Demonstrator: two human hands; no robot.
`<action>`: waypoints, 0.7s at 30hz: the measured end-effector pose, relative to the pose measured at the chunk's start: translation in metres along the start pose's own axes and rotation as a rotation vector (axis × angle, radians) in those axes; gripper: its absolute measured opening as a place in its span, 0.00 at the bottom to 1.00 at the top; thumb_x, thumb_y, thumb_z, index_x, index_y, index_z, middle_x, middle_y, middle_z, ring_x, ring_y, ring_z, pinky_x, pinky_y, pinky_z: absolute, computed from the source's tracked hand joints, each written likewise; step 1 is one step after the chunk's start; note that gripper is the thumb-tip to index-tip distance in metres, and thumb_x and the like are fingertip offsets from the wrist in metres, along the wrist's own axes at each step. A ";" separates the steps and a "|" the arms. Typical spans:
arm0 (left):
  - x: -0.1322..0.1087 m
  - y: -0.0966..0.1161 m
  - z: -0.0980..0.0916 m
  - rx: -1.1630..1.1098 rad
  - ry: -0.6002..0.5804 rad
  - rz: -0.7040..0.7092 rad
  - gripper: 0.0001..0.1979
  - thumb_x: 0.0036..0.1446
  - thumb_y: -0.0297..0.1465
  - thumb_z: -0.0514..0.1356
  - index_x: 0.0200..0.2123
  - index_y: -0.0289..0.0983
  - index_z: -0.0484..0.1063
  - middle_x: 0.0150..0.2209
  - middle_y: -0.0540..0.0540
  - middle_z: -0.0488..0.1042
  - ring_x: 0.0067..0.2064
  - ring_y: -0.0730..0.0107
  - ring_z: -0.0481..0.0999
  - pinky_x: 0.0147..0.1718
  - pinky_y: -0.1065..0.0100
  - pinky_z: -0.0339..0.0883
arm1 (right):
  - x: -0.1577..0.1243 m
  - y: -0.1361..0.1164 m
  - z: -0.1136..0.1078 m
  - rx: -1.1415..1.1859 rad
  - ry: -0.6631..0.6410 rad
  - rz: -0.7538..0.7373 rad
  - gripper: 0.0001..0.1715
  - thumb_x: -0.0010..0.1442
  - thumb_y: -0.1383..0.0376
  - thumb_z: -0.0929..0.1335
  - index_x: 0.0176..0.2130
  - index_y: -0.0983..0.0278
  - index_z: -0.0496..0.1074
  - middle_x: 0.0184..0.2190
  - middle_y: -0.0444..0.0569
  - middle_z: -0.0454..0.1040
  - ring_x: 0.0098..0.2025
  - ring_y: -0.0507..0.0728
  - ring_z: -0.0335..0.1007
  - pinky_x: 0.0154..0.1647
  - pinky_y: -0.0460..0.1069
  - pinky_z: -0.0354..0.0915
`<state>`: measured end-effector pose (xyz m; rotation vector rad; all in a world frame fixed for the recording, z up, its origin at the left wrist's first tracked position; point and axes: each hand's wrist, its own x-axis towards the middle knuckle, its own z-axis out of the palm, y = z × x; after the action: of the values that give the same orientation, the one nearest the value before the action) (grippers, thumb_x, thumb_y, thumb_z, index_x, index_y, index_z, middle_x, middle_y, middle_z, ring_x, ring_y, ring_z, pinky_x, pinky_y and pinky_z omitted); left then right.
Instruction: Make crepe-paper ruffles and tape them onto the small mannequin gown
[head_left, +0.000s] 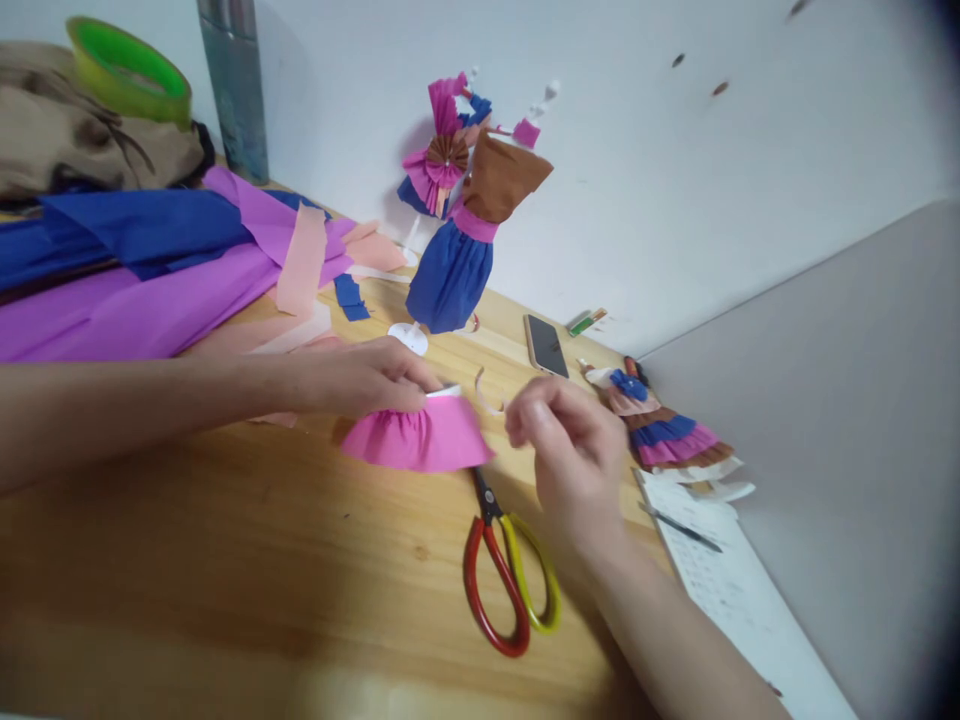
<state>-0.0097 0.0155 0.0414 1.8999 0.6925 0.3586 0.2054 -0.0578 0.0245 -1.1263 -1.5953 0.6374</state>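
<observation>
Left hand (382,380) is pinching the pink ruffle (431,440) by the scissors (490,503) on the surface (225,560). Right hand (574,450)'s curled nearby, can't tell if it's holding anything. Gathers could spring loose if that 1 pinch slackens.

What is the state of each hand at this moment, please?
Left hand: closed, holding the pink gathered paper.
Right hand: curled; whether it holds the thin pale strip beside it cannot be told.
</observation>
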 end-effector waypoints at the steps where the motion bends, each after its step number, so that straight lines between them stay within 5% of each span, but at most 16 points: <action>1: 0.000 -0.001 0.000 0.012 -0.039 -0.005 0.08 0.54 0.29 0.56 0.25 0.34 0.72 0.20 0.53 0.58 0.24 0.75 0.56 0.24 0.71 0.47 | 0.004 0.006 0.001 -0.015 -0.042 0.101 0.17 0.61 0.56 0.69 0.26 0.62 0.66 0.23 0.43 0.66 0.27 0.52 0.61 0.29 0.48 0.58; 4: 0.002 -0.005 0.001 0.009 -0.131 -0.019 0.08 0.55 0.29 0.56 0.26 0.35 0.72 0.19 0.54 0.52 0.22 0.76 0.51 0.21 0.70 0.42 | 0.011 0.029 0.007 0.035 -0.221 0.333 0.20 0.56 0.50 0.72 0.28 0.62 0.65 0.23 0.42 0.66 0.26 0.52 0.60 0.27 0.47 0.57; 8: 0.004 -0.012 0.000 -0.010 -0.179 -0.033 0.09 0.56 0.30 0.58 0.24 0.35 0.71 0.18 0.54 0.52 0.21 0.77 0.51 0.21 0.71 0.41 | 0.008 0.044 0.013 0.159 -0.265 0.402 0.26 0.55 0.45 0.72 0.28 0.62 0.64 0.22 0.39 0.62 0.24 0.50 0.56 0.25 0.46 0.53; 14: 0.006 -0.019 -0.004 -0.079 -0.230 -0.024 0.06 0.55 0.31 0.61 0.28 0.35 0.75 0.18 0.54 0.54 0.21 0.76 0.51 0.21 0.71 0.43 | 0.007 0.025 0.011 0.291 -0.207 0.484 0.24 0.51 0.50 0.76 0.29 0.62 0.64 0.22 0.39 0.65 0.22 0.49 0.57 0.23 0.45 0.53; 21: 0.006 -0.020 -0.004 0.049 -0.242 -0.029 0.11 0.57 0.32 0.58 0.24 0.35 0.70 0.19 0.54 0.53 0.22 0.77 0.51 0.21 0.72 0.43 | 0.006 0.013 0.010 0.170 -0.245 0.456 0.24 0.47 0.52 0.78 0.24 0.63 0.65 0.19 0.39 0.64 0.20 0.47 0.54 0.21 0.45 0.51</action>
<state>-0.0131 0.0280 0.0249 1.9371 0.5703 0.0917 0.2010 -0.0456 0.0128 -1.3322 -1.4560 1.2280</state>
